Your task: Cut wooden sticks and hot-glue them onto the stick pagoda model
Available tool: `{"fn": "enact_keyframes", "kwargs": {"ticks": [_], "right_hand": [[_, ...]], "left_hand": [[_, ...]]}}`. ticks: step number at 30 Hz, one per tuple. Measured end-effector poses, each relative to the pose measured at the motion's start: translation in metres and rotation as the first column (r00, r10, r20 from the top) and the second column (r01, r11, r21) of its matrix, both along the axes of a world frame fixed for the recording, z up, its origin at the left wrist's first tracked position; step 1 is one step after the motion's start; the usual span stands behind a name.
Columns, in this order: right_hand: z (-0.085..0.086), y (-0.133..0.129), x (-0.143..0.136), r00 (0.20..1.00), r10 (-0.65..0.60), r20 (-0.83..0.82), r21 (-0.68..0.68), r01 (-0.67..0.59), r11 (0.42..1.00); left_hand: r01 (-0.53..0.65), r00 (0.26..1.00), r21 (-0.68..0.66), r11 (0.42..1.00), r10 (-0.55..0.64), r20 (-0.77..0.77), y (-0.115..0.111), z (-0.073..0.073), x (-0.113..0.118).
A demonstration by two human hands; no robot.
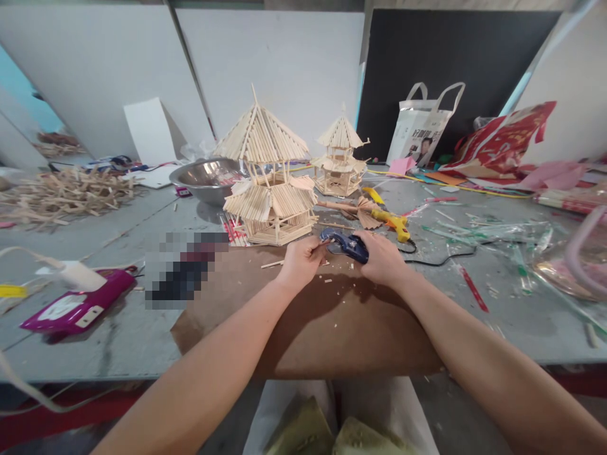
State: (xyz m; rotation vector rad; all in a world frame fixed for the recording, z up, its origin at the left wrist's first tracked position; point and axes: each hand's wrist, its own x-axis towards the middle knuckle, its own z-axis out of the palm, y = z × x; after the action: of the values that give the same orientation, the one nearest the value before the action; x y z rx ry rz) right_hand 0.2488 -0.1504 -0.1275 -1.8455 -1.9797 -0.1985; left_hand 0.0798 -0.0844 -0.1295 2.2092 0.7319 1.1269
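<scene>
My right hand (383, 256) is wrapped round a blue-handled cutter (351, 245), whose metal head points left. Close to that head, my left hand (303, 259) is closed in a pinch; what its fingers hold is too small to make out. Both hands are over a brown sheet (313, 328) scattered with small pale cut bits (328, 280). A loose wooden stick (272, 264) lies left of my left hand. Just behind the hands stands a two-tiered pavilion model (270, 189) of wooden sticks, with a smaller stick pavilion (340, 158) farther back.
Behind my right hand lies a yellow glue gun (392, 222) with a black cord. A steel bowl (203, 180) and a heap of sticks (66, 193) are at left, with a purple power strip (80, 306) nearer. Plastic wrappers (507, 237) litter the right; a white bag (420, 129) stands behind.
</scene>
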Motion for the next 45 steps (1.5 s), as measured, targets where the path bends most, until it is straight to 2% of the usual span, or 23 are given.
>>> {"fn": "enact_keyframes", "kwargs": {"ticks": [5, 9, 16, 27, 45], "right_hand": [[0.001, -0.001, 0.000, 1.000, -0.004, 0.008, -0.025, 0.004, 1.000], [0.001, -0.001, 0.000, 1.000, -0.015, 0.013, -0.023, 0.016, 1.000], [0.003, -0.002, -0.001, 0.999, -0.034, 0.026, -0.018, 0.034, 0.999], [0.004, -0.003, -0.002, 0.998, -0.040, 0.043, -0.027, 0.041, 0.999], [0.006, -0.004, -0.004, 0.991, -0.110, 0.074, -0.100, 0.118, 0.988]], "left_hand": [[-0.003, 1.000, 0.108, 0.994, 0.006, -0.031, 0.003, -0.001, -0.002], [-0.023, 0.997, 0.144, 0.989, 0.034, -0.074, 0.002, 0.001, -0.003], [-0.064, 0.990, 0.109, 0.992, 0.078, -0.121, -0.001, 0.006, -0.003], [-0.058, 0.988, 0.029, 0.998, 0.062, -0.140, -0.001, 0.008, -0.003], [-0.032, 0.994, -0.021, 0.999, 0.030, -0.104, -0.003, 0.010, -0.003]]}}
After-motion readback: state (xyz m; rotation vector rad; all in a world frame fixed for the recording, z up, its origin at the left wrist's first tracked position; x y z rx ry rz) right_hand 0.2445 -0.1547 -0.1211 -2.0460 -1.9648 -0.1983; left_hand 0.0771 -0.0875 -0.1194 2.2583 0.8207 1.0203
